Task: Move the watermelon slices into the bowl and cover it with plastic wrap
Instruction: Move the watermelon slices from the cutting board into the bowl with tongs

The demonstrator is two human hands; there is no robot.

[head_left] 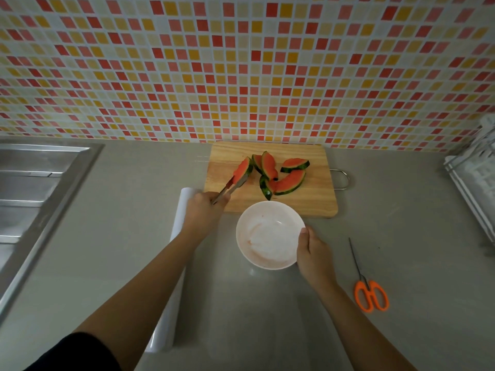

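Steel tongs (pixel 232 187) gripped by left hand (pixel 204 211) pinch a watermelon slice (pixel 242 168) at the board's (pixel 308 203) left edge; right hand (pixel 312 251) grips bowl (pixel 270 234) rim, open counter (pixel 396 210) beyond

The left grip (pixel 202 211) holds metal tongs (pixel 232 186) that pinch one watermelon slice (pixel 242 167) at the wooden cutting board's (pixel 308 207) left edge, with more slices (pixel 290 182) lying beside it. The right grip (pixel 312 251) holds the white bowl's (pixel 267 236) rim on the grey counter (pixel 396 210).
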